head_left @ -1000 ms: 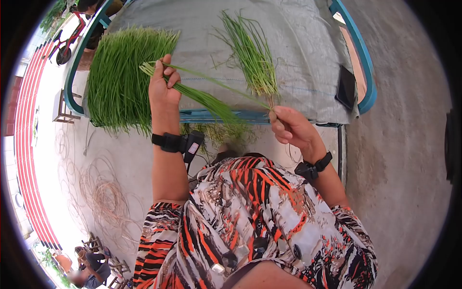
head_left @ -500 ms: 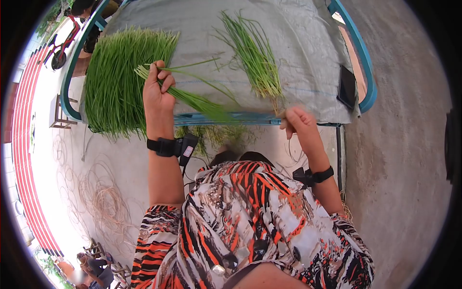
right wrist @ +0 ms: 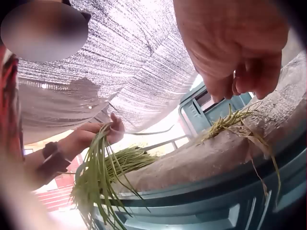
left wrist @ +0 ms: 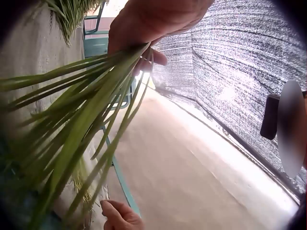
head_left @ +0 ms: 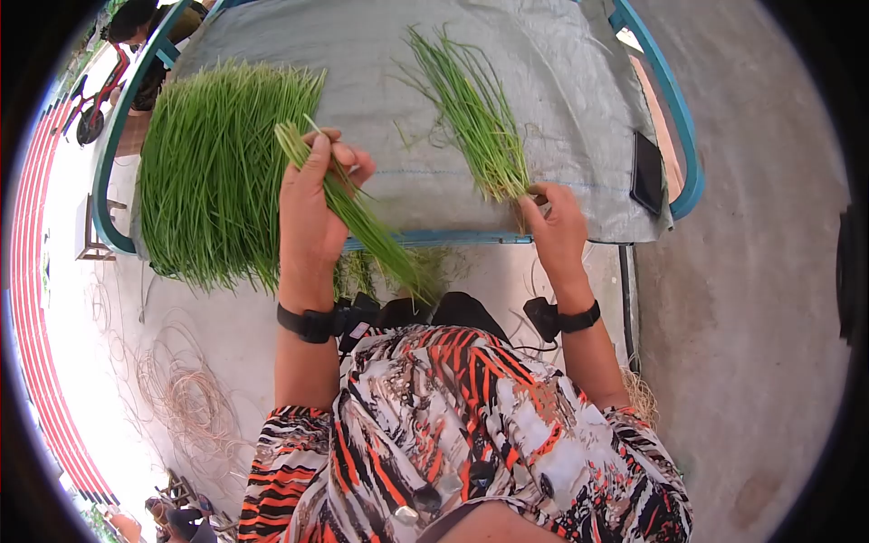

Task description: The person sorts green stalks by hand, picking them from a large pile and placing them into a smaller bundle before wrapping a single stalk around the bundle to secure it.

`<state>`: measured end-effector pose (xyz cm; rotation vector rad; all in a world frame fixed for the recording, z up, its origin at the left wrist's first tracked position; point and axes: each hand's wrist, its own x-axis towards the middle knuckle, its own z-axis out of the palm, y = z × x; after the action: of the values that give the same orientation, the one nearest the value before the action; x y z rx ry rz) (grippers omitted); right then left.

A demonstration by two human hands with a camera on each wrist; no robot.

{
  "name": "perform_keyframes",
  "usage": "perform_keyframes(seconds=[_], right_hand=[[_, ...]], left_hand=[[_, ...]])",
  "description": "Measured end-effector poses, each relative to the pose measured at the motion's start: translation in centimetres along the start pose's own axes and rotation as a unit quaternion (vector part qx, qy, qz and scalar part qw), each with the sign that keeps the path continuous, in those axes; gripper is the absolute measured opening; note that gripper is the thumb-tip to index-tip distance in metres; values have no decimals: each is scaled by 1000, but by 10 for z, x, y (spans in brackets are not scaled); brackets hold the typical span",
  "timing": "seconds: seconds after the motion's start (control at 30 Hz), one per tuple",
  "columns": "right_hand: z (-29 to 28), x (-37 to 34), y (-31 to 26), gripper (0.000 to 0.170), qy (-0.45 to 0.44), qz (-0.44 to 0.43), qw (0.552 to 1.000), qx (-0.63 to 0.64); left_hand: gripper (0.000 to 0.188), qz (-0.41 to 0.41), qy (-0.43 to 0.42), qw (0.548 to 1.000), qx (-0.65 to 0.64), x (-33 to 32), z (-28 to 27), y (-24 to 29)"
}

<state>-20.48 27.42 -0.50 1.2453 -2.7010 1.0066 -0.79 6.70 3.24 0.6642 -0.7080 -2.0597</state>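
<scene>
My left hand grips a thin bunch of green chives by its pale ends, thumb across the stalks. The long leaves droop right and down, and they fan out large in the left wrist view. My right hand is at the pale root ends of a small loose pile of chives on the grey sheet. Its fingers are loosely bent. In the right wrist view this hand hangs over the pile's ends, with no stalk showing between its fingers.
A broad, neat stack of chives lies at the sheet's left. A black phone lies near the right edge. The blue frame rims the cart. Chive scraps and coiled twine are on the ground. Another person is at upper left.
My right hand drew a stalk across to the right, then came away from it and moved to the loose pile's root ends. My left hand keeps the bunch, its fingers shifting around it.
</scene>
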Motion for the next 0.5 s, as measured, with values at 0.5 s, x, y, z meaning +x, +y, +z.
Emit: perform_keyframes(seconds=[0.5], right_hand=[[-38, -9, -16, 13, -40, 128, 858, 495]], left_hand=[[13, 93, -165, 916, 354, -36, 19, -46]])
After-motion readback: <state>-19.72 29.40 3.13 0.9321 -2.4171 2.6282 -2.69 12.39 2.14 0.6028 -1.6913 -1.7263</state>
